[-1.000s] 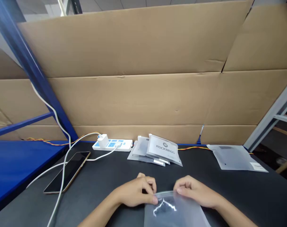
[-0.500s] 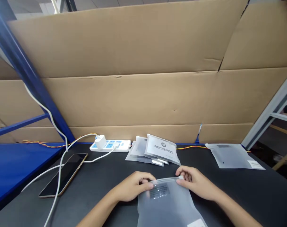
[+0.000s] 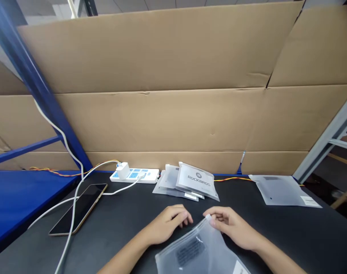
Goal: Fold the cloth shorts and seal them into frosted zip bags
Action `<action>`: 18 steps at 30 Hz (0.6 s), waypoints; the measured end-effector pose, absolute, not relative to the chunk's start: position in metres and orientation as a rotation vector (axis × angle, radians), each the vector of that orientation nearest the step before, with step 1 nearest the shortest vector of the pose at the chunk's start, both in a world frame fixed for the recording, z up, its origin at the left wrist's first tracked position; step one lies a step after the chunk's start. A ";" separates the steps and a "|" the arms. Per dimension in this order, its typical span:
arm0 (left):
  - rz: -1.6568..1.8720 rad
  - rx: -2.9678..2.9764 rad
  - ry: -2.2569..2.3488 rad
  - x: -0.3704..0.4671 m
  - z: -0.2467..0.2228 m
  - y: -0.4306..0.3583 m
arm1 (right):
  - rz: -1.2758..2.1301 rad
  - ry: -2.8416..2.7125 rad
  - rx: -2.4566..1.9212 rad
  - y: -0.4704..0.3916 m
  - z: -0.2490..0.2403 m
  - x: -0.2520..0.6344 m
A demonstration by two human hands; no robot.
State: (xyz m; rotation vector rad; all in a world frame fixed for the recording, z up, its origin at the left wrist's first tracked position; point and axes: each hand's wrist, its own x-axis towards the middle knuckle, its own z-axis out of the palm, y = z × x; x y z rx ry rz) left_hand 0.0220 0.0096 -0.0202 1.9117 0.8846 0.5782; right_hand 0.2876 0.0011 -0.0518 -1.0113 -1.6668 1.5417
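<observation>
A frosted plastic zip bag (image 3: pixel 210 251) with dark print and a white label hangs tilted in front of me, its lower part cut off by the frame. My right hand (image 3: pixel 233 227) pinches its upper right corner, at the white zip slider, between thumb and fingers. Just above the bag's top edge, my left hand (image 3: pixel 171 224) is apart from it, fingers curled in and thumb against them, with nothing visible inside. Beyond both hands lies a small pile of similar bags (image 3: pixel 196 181), the top one marked ROCKBROS.
Another frosted bag (image 3: pixel 283 190) lies flat at the back right. At the back left are a white power strip (image 3: pixel 150 175) with a plugged adapter and a phone (image 3: pixel 79 209) crossed by a white cable (image 3: pixel 74 213). Cardboard panels (image 3: pixel 162 121) wall off the back of the black tabletop (image 3: pixel 127 213).
My left hand has let go of the bag's top edge. The bag's left side has dropped, so its zip edge now slants, while my right hand still grips the slider corner.
</observation>
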 end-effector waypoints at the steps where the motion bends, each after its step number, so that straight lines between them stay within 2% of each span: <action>1: 0.597 1.921 0.907 0.026 -0.022 0.008 | 1.548 -1.674 -0.986 -0.001 -0.051 0.283; 10: 0.632 1.689 0.935 0.048 -0.036 -0.002 | 1.526 -1.705 -0.823 -0.021 -0.049 0.257; 18: 0.492 1.845 0.937 0.024 -0.022 0.012 | 1.368 -1.479 -0.906 0.004 -0.050 0.281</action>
